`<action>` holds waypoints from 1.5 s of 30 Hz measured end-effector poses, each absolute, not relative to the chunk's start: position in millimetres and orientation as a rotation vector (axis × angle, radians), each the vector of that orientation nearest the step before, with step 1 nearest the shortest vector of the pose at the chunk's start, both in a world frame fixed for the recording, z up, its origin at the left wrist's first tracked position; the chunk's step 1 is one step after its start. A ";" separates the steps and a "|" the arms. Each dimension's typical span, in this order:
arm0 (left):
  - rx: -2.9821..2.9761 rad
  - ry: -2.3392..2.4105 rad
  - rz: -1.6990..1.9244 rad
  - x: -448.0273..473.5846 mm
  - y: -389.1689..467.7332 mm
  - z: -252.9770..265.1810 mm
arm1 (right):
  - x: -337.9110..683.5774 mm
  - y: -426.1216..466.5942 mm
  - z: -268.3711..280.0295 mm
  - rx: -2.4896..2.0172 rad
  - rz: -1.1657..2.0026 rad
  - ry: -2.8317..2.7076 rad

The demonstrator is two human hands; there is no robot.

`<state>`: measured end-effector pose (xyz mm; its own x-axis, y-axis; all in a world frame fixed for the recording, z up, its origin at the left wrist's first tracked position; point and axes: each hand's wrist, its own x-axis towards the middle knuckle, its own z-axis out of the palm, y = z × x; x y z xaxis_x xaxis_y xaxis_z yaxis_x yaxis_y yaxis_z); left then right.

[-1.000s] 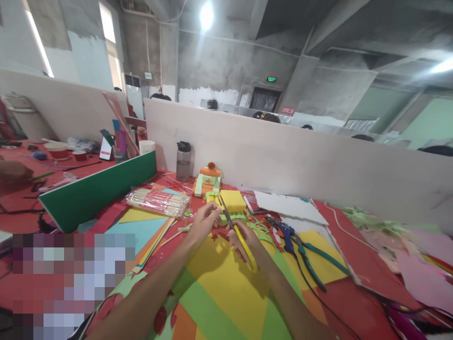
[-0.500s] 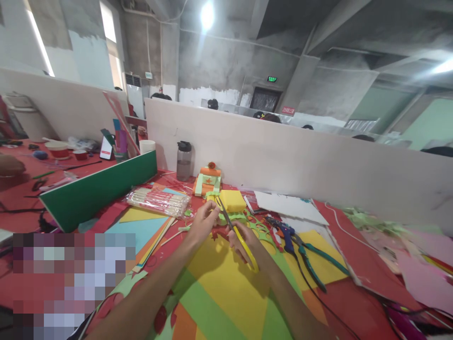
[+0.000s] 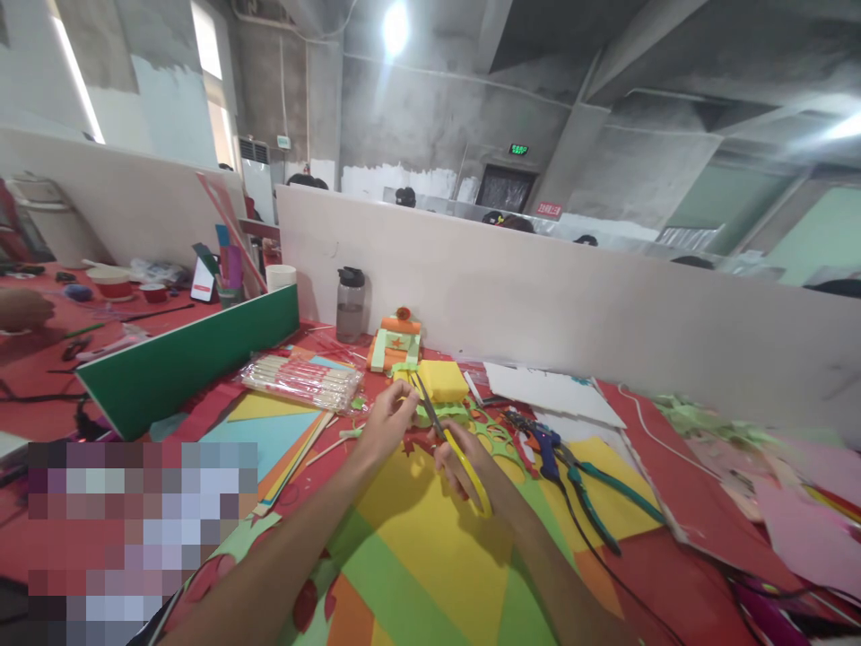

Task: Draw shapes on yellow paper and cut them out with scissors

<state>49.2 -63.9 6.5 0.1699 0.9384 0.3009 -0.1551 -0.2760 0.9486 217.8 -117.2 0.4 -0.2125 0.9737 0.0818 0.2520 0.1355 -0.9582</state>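
My right hand [image 3: 463, 458] is wrapped around a pair of scissors [image 3: 479, 489] with yellow handles, its dark blades pointing up and away to the left. Close to the blade tips, my left hand [image 3: 391, 417] has its fingertips pinched together; whatever is between them is too small to make out. Just beyond the hands sit a yellow block [image 3: 444, 381] and a green and orange paper model [image 3: 396, 343]. Beneath both forearms lies a large yellow sheet [image 3: 430, 511] over green and orange ones. A cut-out green sheet [image 3: 499, 440] lies beside my right hand.
To the right are a blue glue gun [image 3: 548, 449] with its cord and teal-handled pliers [image 3: 605, 498]. Left are bagged sticks [image 3: 302, 381] and a green divider [image 3: 195, 363]. A water bottle [image 3: 351, 305] stands by the white partition [image 3: 538, 287]. Another person's hand [image 3: 25, 309] is far left.
The fingers of my right hand have shifted slightly around the scissors. My left hand stays in place. At far left, the other person's hand has moved a little to the right.
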 end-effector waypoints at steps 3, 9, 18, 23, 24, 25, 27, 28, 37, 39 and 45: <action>1.417 0.816 1.319 48.5 -64.8 6.3 | 218.0 -117.5 0.7 -1.206 1.140 -1.622; 1.418 0.820 1.323 48.5 -63.8 5.6 | 218.1 -116.7 -0.1 -1.208 1.143 -1.633; 1.404 0.810 1.330 48.3 -64.7 6.0 | 216.0 -118.7 5.7 -1.199 1.188 -1.619; 1.429 0.808 1.330 47.9 -65.1 7.6 | 218.1 -115.2 0.4 -1.187 1.201 -1.614; 1.432 0.810 1.329 47.9 -65.0 7.6 | 218.3 -114.3 -1.3 -1.181 1.199 -1.610; 1.433 0.811 1.328 47.9 -64.8 7.3 | 218.4 -113.6 -2.7 -1.178 1.197 -1.603; 1.437 0.816 1.324 47.9 -64.1 5.9 | 218.5 -113.2 -3.9 -1.185 1.195 -1.594; 1.439 0.819 1.322 47.8 -63.7 5.1 | 218.6 -113.5 -3.8 -1.192 1.194 -1.595; 1.430 0.819 1.304 46.9 -61.9 2.8 | 225.9 -114.4 -3.7 -1.220 1.187 -1.659; 1.432 0.813 1.310 47.1 -61.2 2.1 | 226.6 -113.0 -4.9 -1.229 1.186 -1.666; 1.428 0.815 1.304 47.3 -60.9 2.0 | 226.2 -111.2 -6.3 -1.237 1.182 -1.664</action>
<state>47.3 -60.9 2.0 0.1927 0.9343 0.3000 -0.1398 -0.2765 0.9508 226.2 -111.2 -6.3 -0.2640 0.9639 0.0347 0.2850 0.1123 -0.9519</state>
